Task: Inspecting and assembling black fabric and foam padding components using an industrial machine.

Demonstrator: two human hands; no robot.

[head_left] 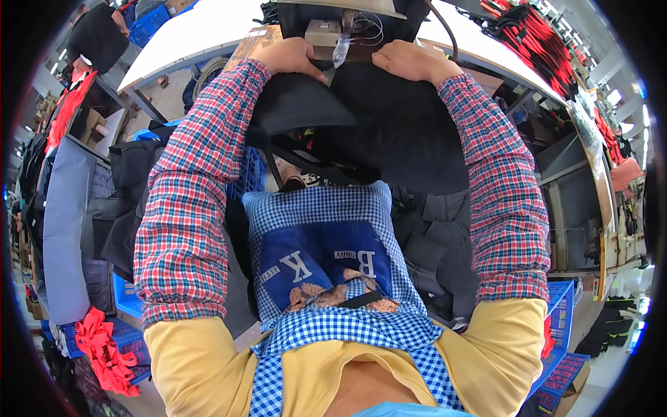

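At far left, bright red cloth strips (104,351) are heaped by a blue plastic crate (135,342). Next, the left hand (290,58) has its grip pinched on the top edge of a big, floppy black cloth piece (417,132). The cloth hangs above the lap, with a folded flap at left and a smooth part at right. A dark, boxy machine (399,26) stands close behind, blocking the view. The right hand (411,61) curls its grip over the same edge; its fingertips are hard to see. At far right, red and black strips (531,45) lie on a white surface (467,36).

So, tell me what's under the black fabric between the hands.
Below the black fabric, the checked apron shows, with part of a blue crate further left; anything directly beneath is covered.
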